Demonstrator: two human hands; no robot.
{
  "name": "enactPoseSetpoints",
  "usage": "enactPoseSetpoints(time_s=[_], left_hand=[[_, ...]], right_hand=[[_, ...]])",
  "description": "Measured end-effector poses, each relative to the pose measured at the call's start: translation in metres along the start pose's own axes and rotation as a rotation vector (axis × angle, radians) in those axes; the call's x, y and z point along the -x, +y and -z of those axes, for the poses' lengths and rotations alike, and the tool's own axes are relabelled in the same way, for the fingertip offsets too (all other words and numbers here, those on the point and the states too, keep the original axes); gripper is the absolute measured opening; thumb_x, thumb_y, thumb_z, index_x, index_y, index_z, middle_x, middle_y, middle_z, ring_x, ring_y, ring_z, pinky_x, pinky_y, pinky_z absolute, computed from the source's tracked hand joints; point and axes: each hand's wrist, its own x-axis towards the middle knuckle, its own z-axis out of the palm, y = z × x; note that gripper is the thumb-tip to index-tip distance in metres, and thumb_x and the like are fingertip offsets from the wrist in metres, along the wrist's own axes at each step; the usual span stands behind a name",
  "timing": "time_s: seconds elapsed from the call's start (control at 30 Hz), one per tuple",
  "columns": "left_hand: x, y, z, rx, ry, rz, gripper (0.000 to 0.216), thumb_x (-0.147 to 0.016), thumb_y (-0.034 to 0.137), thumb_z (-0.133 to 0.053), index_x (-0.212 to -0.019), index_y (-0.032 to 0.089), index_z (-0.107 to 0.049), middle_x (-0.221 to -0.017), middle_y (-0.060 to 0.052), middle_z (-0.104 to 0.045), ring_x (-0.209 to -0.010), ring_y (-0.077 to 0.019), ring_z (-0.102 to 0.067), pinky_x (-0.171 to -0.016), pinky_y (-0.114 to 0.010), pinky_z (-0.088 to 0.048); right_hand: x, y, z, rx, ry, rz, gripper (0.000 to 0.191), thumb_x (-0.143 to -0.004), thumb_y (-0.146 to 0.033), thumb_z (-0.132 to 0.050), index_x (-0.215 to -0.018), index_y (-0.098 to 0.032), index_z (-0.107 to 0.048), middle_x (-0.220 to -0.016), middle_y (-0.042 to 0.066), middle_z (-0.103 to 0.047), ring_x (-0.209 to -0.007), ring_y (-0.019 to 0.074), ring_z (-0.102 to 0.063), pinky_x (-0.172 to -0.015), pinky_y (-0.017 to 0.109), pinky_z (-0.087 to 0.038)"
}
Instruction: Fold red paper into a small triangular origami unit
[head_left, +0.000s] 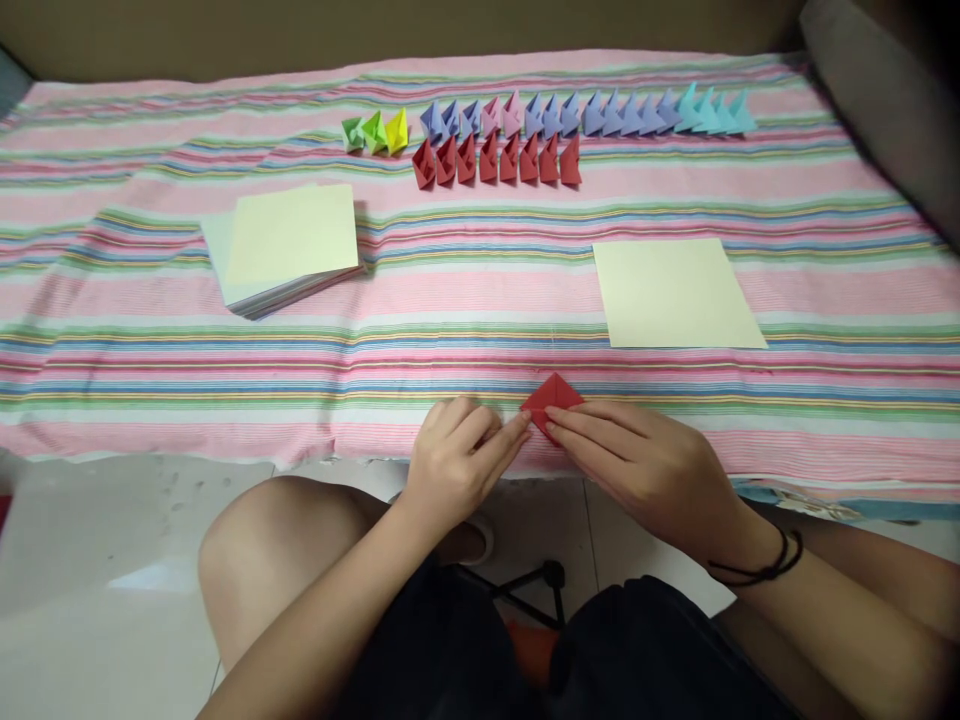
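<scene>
A small folded red paper piece (553,398) lies low in the centre of the frame, on the near edge of the striped cloth (480,300). It is a flat diamond-like shape with a centre crease. The left hand (454,465) comes in from lower left, fingers curled, fingertips (523,419) pinching the paper's left corner. The right hand (645,465) lies flatter, fingers extended leftward, pressing and pinching the paper's lower right edge; a black band (757,570) circles its wrist.

To the right of centre lies a single pale yellow square sheet (675,293), flat. At left centre sits a stack of coloured sheets (289,245), pale yellow on top. Along the top run rows of folded paper shapes: red ones (496,160), above them purple, pink and blue ones (585,115), with green and yellow ones (375,132) at the left end.
</scene>
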Motion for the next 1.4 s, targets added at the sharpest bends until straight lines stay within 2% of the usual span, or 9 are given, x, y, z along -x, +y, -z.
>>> enactPoseSetpoints(time_s=[0.43, 0.6, 0.8, 0.97, 1.13, 1.4], left_hand=[[0.002, -0.003, -0.001, 0.007, -0.040, 0.020, 0.027, -0.082, 0.021, -0.063, -0.109, 0.018, -0.063, -0.068, -0.001, -0.055, -0.067, -0.0148, -0.043, -0.061, -0.030, -0.032], [0.002, -0.003, -0.001, 0.010, -0.055, 0.019, 0.028, -0.085, 0.023, -0.060, -0.113, 0.020, -0.062, -0.069, -0.001, -0.055, -0.067, -0.0150, -0.044, -0.061, -0.030, -0.032], [0.001, -0.003, 0.000, -0.008, -0.071, 0.007, 0.028, -0.084, 0.023, -0.060, -0.112, 0.019, -0.062, -0.068, -0.001, -0.055, -0.067, -0.0151, -0.044, -0.061, -0.030, -0.031], [-0.001, -0.004, 0.002, -0.011, -0.077, -0.009, 0.025, -0.084, 0.022, -0.060, -0.109, 0.019, -0.063, -0.067, -0.001, -0.054, -0.066, -0.0146, -0.043, -0.060, -0.029, -0.031], [-0.001, -0.004, 0.002, -0.013, -0.074, -0.013, 0.024, -0.085, 0.023, -0.059, -0.109, 0.020, -0.063, -0.068, -0.001, -0.055, -0.066, -0.0146, -0.043, -0.060, -0.029, -0.031], [-0.002, -0.004, 0.001, -0.027, -0.093, -0.004, 0.023, -0.086, 0.024, -0.058, -0.107, 0.019, -0.064, -0.069, -0.002, -0.055, -0.067, -0.0152, -0.044, -0.061, -0.030, -0.031]], right_hand=[[0.005, 0.017, -0.002, -0.223, -0.091, -0.026, 0.022, -0.086, -0.010, -0.055, -0.105, -0.014, -0.066, -0.108, 0.005, -0.070, -0.094, 0.0203, -0.062, -0.081, 0.035, -0.056], [0.008, 0.020, -0.001, -0.201, -0.126, -0.001, 0.026, -0.088, -0.011, -0.052, -0.110, -0.017, -0.064, -0.112, 0.004, -0.068, -0.098, 0.0208, -0.061, -0.082, 0.036, -0.056], [0.009, 0.021, 0.000, -0.177, -0.125, 0.048, 0.027, -0.086, -0.010, -0.054, -0.111, -0.011, -0.064, -0.113, 0.006, -0.068, -0.098, 0.0220, -0.059, -0.082, 0.036, -0.056], [0.011, 0.022, 0.000, -0.191, -0.144, 0.040, 0.029, -0.086, -0.008, -0.054, -0.113, -0.012, -0.063, -0.115, 0.006, -0.067, -0.099, 0.0219, -0.058, -0.085, 0.036, -0.055], [0.013, 0.021, -0.001, -0.202, -0.148, 0.022, 0.039, -0.085, -0.008, -0.053, -0.123, -0.015, -0.056, -0.119, 0.005, -0.065, -0.103, 0.0221, -0.057, -0.088, 0.038, -0.054], [0.014, 0.018, -0.001, -0.215, -0.177, 0.005, 0.041, -0.085, -0.008, -0.052, -0.124, -0.017, -0.057, -0.119, 0.005, -0.064, -0.105, 0.0245, -0.056, -0.087, 0.041, -0.053]])
